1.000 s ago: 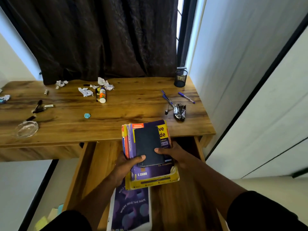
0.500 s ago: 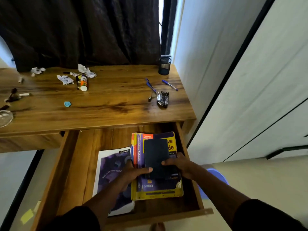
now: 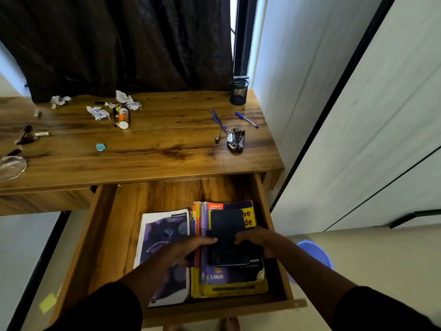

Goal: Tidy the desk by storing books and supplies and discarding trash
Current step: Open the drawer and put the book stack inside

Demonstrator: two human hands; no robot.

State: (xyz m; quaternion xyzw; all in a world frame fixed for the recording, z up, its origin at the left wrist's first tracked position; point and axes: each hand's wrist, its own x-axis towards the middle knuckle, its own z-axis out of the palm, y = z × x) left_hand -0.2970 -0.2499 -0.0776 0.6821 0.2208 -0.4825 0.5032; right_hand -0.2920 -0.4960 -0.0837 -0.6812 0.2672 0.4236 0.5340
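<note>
A stack of books [image 3: 229, 280], purple and yellow with a small dark notebook [image 3: 226, 232] on top, lies in the right half of the open wooden drawer [image 3: 112, 235]. My left hand [image 3: 188, 249] grips the stack's left edge and my right hand [image 3: 255, 238] grips its right edge. Beside the stack, a purple-and-white notebook [image 3: 162, 235] lies flat in the drawer. On the desk [image 3: 155, 139] sit crumpled papers [image 3: 97, 112], a glue bottle [image 3: 123, 117], two blue pens [image 3: 247, 119] and a crushed foil wrapper [image 3: 235, 139].
A black mesh pen holder [image 3: 238, 91] stands at the desk's back right corner. A glass ashtray [image 3: 10, 166] and small dark items [image 3: 25, 137] lie at the left. A blue bin [image 3: 315, 254] is on the floor right of the drawer. Dark curtain behind.
My hands have lowered the book stack from above the drawer front down into the drawer's right half, beside the purple notebook. The view has tilted downward.
</note>
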